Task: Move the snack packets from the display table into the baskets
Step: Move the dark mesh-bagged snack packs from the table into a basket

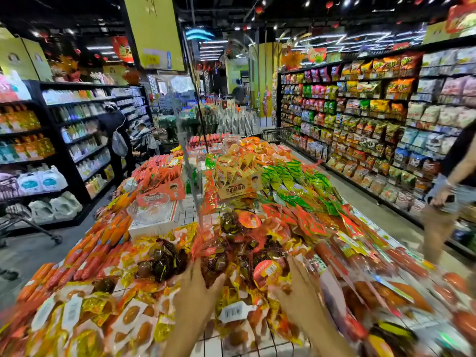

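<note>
As both my arms stretch over the display table, my left hand sits against a net bag of snack packets — blur hides whether its fingers curl round it, so I cannot tell. My right hand lies just right of that bag, fingers straight and together, beside a round red label. Beyond both hands green packets are heaped — orange sausages lie left of my left hand.

1 wide-angle head-worn view looks forward and down along the display table, its near end close below, its far end distant.
</note>
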